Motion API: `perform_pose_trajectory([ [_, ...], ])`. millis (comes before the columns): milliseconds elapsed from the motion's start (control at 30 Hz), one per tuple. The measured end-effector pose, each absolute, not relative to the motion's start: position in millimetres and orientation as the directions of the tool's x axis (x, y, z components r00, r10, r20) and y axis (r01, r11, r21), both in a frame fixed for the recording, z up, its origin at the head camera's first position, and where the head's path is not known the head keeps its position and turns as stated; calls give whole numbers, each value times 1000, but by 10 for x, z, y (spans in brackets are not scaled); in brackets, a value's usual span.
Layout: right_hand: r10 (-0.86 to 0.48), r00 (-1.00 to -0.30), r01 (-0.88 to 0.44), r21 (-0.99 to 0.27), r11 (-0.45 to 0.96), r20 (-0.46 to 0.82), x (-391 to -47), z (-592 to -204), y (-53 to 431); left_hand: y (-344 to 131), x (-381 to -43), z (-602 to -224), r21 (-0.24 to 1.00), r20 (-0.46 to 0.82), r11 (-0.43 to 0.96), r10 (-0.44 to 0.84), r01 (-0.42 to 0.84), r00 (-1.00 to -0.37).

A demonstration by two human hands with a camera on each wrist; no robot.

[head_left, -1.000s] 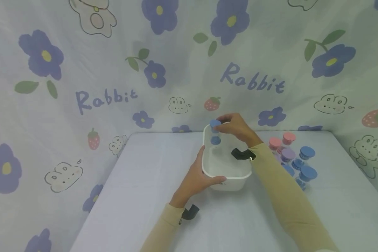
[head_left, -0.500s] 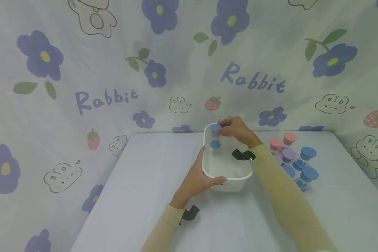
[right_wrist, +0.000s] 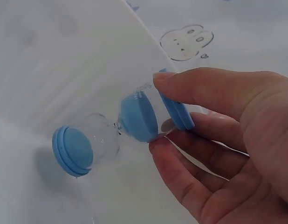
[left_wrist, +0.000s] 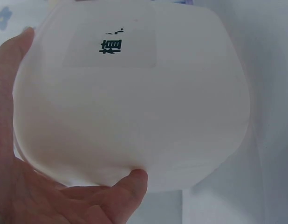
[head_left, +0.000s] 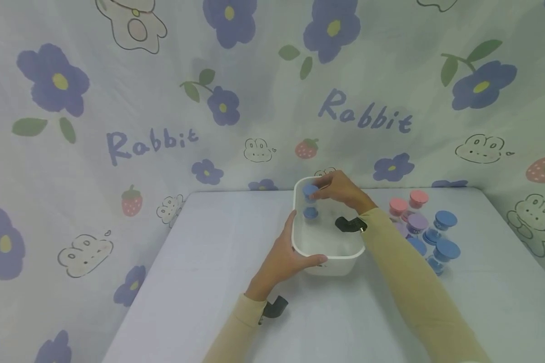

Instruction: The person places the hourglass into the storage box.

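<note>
My right hand [head_left: 342, 192] pinches a small sand timer [head_left: 310, 192] with blue end caps inside the far left part of a white plastic bin [head_left: 338, 266]. In the right wrist view the thumb and fingers grip the sand timer [right_wrist: 138, 116] near its upper cap; clear bulbs and blue sand show, and its lower cap is close to the bin's inner surface. My left hand [head_left: 285, 257] holds the bin's near left corner, thumb over the near end and fingers along the left side. The left wrist view shows the bin's [left_wrist: 144, 107] outer wall with a label.
On the table [head_left: 218, 252] to the right of the bin stand several more sand timers: pink [head_left: 419, 198], purple [head_left: 416, 223] and blue [head_left: 446, 248]. A patterned curtain [head_left: 263, 91] hangs behind the table's far edge. My right forearm crosses between bin and timers.
My right hand has lowered the blue sand timer deeper into the bin, moving slightly down in the head view. The left hand keeps its hold on the bin.
</note>
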State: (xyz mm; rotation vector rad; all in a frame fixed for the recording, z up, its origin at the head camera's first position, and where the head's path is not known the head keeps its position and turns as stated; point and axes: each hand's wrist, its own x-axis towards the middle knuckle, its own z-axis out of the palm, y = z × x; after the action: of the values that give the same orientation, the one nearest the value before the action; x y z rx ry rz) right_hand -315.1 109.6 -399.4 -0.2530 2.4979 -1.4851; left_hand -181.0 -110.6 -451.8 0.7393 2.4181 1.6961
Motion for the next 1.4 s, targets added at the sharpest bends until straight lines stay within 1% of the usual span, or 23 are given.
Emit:
perform_pose_trajectory([
  [433, -294, -951, -82, -844, 531, -92, -3180, -4040, 1086, -1103, -1811, -4499, 900, 189, 283, 429, 330, -883],
  [933, -279, -953, -108, -731, 674, -117, -3193, -4031, 1078, -1107, -1812, -4495, 915, 159, 273, 429, 296, -889],
  [1400, -307, -945, -144, -696, 704, -114, -3168, -3988, 1051, -1113, -1822, -4514, 904, 170, 293, 423, 312, -890],
])
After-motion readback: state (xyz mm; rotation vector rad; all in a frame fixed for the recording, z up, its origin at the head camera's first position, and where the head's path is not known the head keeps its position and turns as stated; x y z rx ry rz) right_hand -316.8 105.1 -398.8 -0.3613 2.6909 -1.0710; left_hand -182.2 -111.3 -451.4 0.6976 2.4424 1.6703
